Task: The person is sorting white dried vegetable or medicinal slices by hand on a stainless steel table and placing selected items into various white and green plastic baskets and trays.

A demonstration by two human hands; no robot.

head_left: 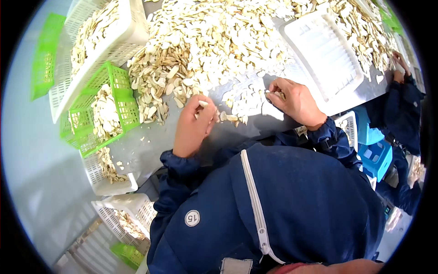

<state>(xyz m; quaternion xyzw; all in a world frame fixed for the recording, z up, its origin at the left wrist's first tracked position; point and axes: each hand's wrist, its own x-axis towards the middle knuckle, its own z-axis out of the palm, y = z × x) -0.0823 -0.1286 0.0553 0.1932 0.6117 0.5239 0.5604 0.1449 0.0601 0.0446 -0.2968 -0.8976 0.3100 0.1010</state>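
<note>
Left hand (194, 125) is holding pale slices (202, 104), fingers half-curled.
Right hand (295, 101) is pinching a slice (281, 95); loosening fingertips could be causing spills onto the table (159, 137).

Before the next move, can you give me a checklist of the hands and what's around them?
1. Left hand holds a flat, pale slice: ok.
2. Right hand holds a thin, pale piece: ok.
3. Firmness of either grip: cannot tell.
4. Small heap of pale, flat slices lies between the hands: ok.
5. Grey metal tabletop free of stray crumbs: not ok.
6. Bright-green lattice plastic basket contains slices: ok.
</note>
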